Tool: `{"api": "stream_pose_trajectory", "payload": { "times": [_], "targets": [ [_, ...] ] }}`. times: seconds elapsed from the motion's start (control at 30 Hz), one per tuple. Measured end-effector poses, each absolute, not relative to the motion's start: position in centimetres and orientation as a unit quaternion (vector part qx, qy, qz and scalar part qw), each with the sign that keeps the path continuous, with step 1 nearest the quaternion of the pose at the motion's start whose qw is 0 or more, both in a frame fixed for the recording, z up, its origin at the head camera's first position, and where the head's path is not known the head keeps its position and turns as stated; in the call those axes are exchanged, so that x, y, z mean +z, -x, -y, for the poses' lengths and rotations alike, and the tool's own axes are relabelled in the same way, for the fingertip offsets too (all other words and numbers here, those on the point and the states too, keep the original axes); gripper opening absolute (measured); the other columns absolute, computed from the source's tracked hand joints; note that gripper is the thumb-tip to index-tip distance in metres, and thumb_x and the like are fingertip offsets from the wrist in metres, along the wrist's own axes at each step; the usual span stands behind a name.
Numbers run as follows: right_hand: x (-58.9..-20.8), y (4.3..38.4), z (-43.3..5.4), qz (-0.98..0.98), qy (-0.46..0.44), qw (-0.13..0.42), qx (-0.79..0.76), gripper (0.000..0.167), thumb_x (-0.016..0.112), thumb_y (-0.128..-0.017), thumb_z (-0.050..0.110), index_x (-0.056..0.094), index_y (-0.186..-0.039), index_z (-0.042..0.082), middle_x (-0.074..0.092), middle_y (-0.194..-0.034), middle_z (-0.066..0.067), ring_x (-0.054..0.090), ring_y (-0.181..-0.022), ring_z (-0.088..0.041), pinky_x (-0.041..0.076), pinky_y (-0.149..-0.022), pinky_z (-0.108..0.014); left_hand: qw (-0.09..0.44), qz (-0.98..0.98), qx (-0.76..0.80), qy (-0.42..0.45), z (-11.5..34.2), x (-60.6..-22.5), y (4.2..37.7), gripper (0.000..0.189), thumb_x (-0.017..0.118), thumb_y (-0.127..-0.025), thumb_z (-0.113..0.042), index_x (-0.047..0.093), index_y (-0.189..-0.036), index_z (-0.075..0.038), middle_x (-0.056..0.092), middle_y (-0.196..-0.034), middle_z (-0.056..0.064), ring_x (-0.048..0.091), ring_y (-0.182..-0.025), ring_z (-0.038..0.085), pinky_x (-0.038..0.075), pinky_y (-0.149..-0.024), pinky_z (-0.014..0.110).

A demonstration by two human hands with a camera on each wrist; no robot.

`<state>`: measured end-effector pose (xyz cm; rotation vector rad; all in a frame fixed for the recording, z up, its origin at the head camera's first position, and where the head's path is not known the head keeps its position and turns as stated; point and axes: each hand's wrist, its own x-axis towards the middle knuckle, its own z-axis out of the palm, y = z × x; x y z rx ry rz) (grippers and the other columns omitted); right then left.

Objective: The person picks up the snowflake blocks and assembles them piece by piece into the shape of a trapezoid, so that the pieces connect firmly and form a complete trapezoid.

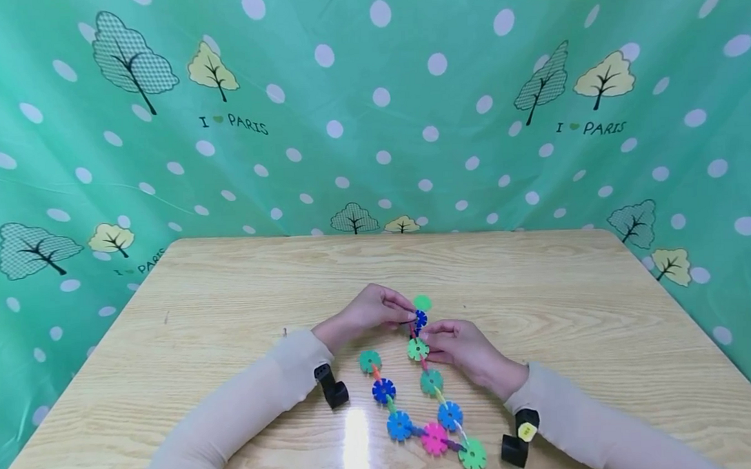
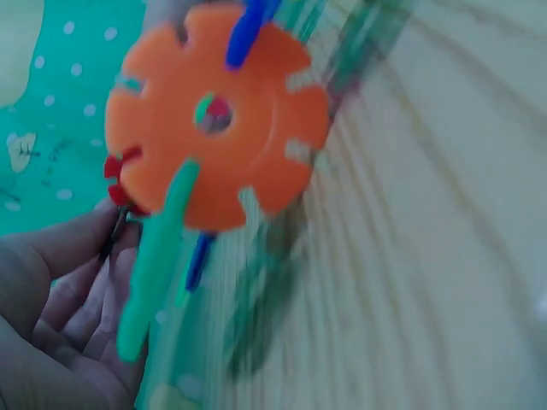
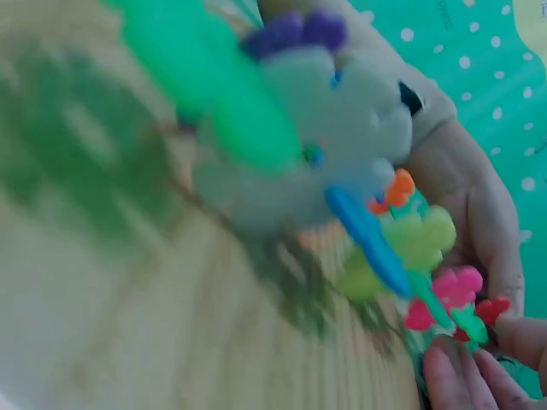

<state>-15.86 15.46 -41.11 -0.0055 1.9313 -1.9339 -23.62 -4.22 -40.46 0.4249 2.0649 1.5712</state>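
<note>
A chain of notched plastic discs in several colours, slotted together at alternating angles, bends in a U on the table. One arm ends at a teal disc (image 1: 370,361); the other runs up to both hands. My left hand (image 1: 378,307) pinches a dark disc seen nearly edge-on, beside a red disc (image 2: 114,178) and next to a dark blue disc (image 1: 420,320). Just below, my right hand (image 1: 463,347) holds the chain by the light green disc (image 1: 418,349), its thumb and fingers pinching a red disc (image 3: 494,310). An orange disc (image 2: 218,162) looms close in the left wrist view.
A light green disc (image 1: 422,302) shows just beyond the left fingertips. The chain's bend, with a pink disc (image 1: 434,439) and a green disc (image 1: 472,455), lies toward the near edge. A wooden table (image 1: 240,274) meets a green dotted curtain (image 1: 378,124) at the back.
</note>
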Motion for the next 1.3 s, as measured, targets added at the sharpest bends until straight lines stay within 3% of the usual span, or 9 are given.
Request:
{"api": "stream_pose_trajectory", "payload": {
  "times": [0.17, 0.4, 0.63, 0.8, 1.07, 1.3],
  "targets": [
    [-41.3, 16.9, -16.2, -0.69, 0.013, 0.192, -0.697, 0.029, 0.057, -0.094, 0.01, 0.058, -0.113, -0.011, 0.068, -0.104, -0.011, 0.066, -0.091, -0.015, 0.055, -0.082, -0.031, 0.235, -0.764, 0.578, -0.166, 3.3, -40.5, 23.1, 0.016, 0.074, -0.081, -0.009, 0.072, -0.095, -0.002, 0.072, -0.085, 0.005, 0.066, -0.071, 0.012, 0.057, -0.066, 0.027],
    [-41.1, 17.6, -16.6, -0.679, 0.008, 0.194, -0.708, 0.016, 0.056, -0.093, 0.004, 0.063, -0.103, -0.007, 0.069, -0.095, -0.006, 0.066, -0.086, -0.012, 0.055, -0.08, -0.028, 0.219, -0.776, 0.572, -0.152, 2.5, -40.2, 22.7, 0.014, 0.074, -0.081, -0.01, 0.071, -0.092, -0.002, 0.07, -0.079, 0.005, 0.064, -0.066, 0.013, 0.057, -0.064, 0.029],
    [-41.0, 17.8, -17.6, -0.66, 0.031, 0.217, -0.718, 0.01, 0.055, -0.093, 0.004, 0.064, -0.094, 0.0, 0.068, -0.094, -0.006, 0.066, -0.09, -0.013, 0.054, -0.085, -0.03, 0.215, -0.78, 0.573, -0.133, 2.9, -40.3, 23.6, 0.02, 0.072, -0.084, -0.016, 0.07, -0.097, -0.002, 0.071, -0.084, 0.006, 0.065, -0.071, 0.014, 0.056, -0.066, 0.027],
    [-41.3, 18.0, -19.1, -0.646, 0.057, 0.242, -0.722, 0.01, 0.052, -0.094, 0.006, 0.061, -0.089, 0.007, 0.067, -0.094, -0.005, 0.066, -0.091, -0.015, 0.054, -0.085, -0.03, 0.217, -0.788, 0.559, -0.139, 3.4, -40.6, 25.2, 0.019, 0.072, -0.083, -0.012, 0.07, -0.1, -0.005, 0.068, -0.088, 0.005, 0.062, -0.076, 0.014, 0.054, -0.068, 0.025],
    [-42.0, 18.4, -20.6, -0.606, 0.106, 0.278, -0.738, 0.014, 0.046, -0.095, 0.003, 0.057, -0.091, 0.011, 0.068, -0.097, -0.004, 0.067, -0.094, -0.017, 0.055, -0.082, -0.03, 0.23, -0.814, 0.483, -0.227, 3.0, -40.8, 27.4, 0.031, 0.072, -0.08, -0.004, 0.068, -0.109, -0.011, 0.068, -0.105, 0.0, 0.06, -0.093, 0.012, 0.05, -0.083, 0.024],
    [-42.0, 18.6, -20.9, -0.624, 0.11, 0.27, -0.725, 0.01, 0.049, -0.094, 0.003, 0.058, -0.097, 0.008, 0.069, -0.097, -0.005, 0.067, -0.09, -0.018, 0.056, -0.08, -0.032, 0.228, -0.821, 0.429, -0.3, 2.4, -40.9, 28.4, 0.034, 0.068, -0.083, -0.002, 0.068, -0.114, -0.015, 0.066, -0.114, -0.003, 0.059, -0.104, 0.012, 0.047, -0.093, 0.026]
  ]
}}
